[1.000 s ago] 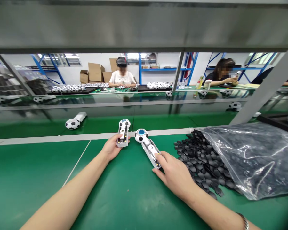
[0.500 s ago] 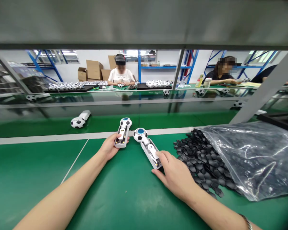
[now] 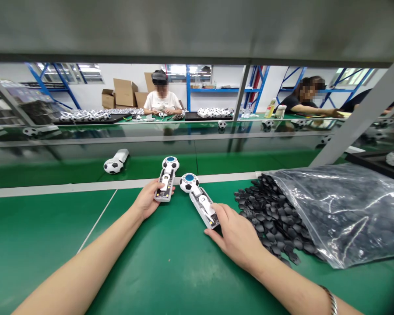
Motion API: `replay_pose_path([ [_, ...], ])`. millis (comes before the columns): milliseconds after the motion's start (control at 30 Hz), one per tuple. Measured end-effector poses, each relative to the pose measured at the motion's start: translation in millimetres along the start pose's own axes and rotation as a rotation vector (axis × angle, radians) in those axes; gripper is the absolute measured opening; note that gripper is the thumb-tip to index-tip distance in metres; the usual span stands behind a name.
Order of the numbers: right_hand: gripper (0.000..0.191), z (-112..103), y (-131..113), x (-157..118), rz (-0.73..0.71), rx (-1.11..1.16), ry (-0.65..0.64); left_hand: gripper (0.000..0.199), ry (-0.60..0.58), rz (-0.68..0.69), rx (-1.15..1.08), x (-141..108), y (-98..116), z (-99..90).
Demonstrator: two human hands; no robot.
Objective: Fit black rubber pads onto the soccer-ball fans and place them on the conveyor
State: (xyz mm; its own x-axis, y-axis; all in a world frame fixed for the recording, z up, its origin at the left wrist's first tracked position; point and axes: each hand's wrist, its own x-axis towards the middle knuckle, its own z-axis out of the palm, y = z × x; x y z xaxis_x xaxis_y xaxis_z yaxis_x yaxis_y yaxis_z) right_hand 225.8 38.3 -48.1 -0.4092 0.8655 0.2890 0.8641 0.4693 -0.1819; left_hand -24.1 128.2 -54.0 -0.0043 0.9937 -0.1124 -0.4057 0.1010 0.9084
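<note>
My left hand (image 3: 148,199) is closed around a football-headed device (image 3: 170,164) with a clear casing, its thumb on the white part inside. A second device of the same kind (image 3: 189,183) is in my right hand (image 3: 238,234), gripped at its lower end with the fingertips over the casing. Both devices point away from me, their round black-and-white heads bearing blue discs. The heads are near each other but apart, by the grey edge strip. Circuit parts show through both casings.
Black pieces (image 3: 279,218) spill from a clear plastic bag (image 3: 344,214) at the right. Another football-headed device (image 3: 114,165) lies on the green belt (image 3: 144,164). A slanted grey post (image 3: 351,113) stands at the right. Two people sit across the line.
The view has shifted slightly. The device on the belt has moved right relative to the grey strip. Both hands keep their holds. The person at the far right has stretched out an arm.
</note>
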Motion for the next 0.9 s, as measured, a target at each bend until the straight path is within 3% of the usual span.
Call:
replay_pose_path([
  [633,0.065,2,-6,8,0.017,-0.035,-0.049,0.024,0.015,0.038,0.080,2,-4,1.9],
  [767,0.057,3,-13,28,0.100,-0.027,-0.072,0.029,-0.009,0.097,0.180,23,-3,10.9],
  [900,0.053,-3,6,59,0.159,0.194,-0.057,0.028,0.040,0.220,0.322,62,3,15.9],
])
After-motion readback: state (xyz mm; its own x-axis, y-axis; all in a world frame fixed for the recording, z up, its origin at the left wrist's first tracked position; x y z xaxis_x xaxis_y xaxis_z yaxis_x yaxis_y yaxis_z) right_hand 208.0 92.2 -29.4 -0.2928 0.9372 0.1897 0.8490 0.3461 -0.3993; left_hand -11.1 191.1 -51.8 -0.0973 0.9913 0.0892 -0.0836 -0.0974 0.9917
